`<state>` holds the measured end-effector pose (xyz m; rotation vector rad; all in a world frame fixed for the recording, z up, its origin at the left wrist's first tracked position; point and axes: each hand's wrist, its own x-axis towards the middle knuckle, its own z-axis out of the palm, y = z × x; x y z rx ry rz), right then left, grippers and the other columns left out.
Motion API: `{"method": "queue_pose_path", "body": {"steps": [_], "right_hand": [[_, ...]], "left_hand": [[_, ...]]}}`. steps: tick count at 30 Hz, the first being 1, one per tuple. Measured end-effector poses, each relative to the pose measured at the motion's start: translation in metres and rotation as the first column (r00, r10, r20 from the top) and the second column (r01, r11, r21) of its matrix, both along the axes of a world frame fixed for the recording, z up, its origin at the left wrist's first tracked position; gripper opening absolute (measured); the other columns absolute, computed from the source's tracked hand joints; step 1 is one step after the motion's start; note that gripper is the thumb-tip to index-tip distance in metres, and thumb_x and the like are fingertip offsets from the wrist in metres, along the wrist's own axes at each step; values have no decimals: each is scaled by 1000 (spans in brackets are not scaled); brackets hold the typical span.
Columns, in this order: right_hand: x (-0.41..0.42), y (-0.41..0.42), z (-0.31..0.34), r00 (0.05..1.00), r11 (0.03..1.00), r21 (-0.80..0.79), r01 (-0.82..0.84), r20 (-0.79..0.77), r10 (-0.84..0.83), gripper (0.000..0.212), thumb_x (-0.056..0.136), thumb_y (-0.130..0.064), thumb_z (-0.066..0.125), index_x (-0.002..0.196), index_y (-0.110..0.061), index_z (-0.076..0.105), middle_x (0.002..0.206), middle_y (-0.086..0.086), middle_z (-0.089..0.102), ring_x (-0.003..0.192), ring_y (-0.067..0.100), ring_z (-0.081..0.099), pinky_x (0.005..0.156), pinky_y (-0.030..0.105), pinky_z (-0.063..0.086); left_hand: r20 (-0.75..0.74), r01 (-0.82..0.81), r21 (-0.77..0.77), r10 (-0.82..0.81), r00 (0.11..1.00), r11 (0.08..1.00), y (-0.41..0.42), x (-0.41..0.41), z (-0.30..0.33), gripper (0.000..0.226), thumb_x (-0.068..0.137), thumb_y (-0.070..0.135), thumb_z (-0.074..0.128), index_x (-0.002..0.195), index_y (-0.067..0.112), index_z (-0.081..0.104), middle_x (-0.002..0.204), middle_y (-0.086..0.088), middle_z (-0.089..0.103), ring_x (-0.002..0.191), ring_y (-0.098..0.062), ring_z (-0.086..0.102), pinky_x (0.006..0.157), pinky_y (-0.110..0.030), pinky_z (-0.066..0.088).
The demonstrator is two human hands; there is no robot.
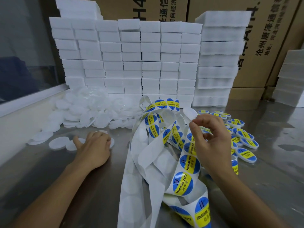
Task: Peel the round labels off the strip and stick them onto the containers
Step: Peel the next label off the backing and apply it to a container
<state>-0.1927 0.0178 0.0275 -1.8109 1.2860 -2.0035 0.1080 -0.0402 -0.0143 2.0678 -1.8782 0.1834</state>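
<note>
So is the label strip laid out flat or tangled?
Tangled: the label strip loops over itself in a loose heap on the table.

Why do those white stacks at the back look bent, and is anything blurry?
Head view: the wide-angle lens bows the white stacks outward; the steel table shows soft glare; the label strip reads sharply, while the right hand looks slightly soft.
</note>
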Motion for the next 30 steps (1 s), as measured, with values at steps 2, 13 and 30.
{"method": "queue_pose_path", "body": {"steps": [2, 13, 30], "right_hand": [[0, 0, 0, 1000, 1000, 15, -4, -1, 4, 16, 89, -10, 69, 87, -26, 65, 101, -3, 59, 95, 9, 61, 66, 17, 49], [2, 0, -1, 1000, 997, 71, -6, 18, 5, 10, 85, -14, 74, 85, -23, 70, 111, 0, 48, 90, 2, 58, 60, 13, 48], [31, 21, 9, 869, 870, 135, -475, 231, 439, 58, 79, -6, 77, 123, -28, 45, 96, 6, 74, 88, 22, 72, 78, 37, 58]], "left_hand": [[12, 30, -12, -30, 999, 999, 2, -4, 1, 21, 96, 41, 37, 93, 35, 57, 112, 17, 46, 123, -13, 38, 102, -54, 15], [-101, 147, -168, -166, 981, 975, 9, -15, 2, 34, 84, 46, 62, 114, 33, 51, 113, 10, 59, 115, -17, 48, 95, -38, 23], [354, 556, -740, -483, 801, 379, 64, -100, 45, 29, 87, 29, 69, 107, 15, 55, 124, -6, 65, 108, -23, 64, 88, -48, 42]]}}
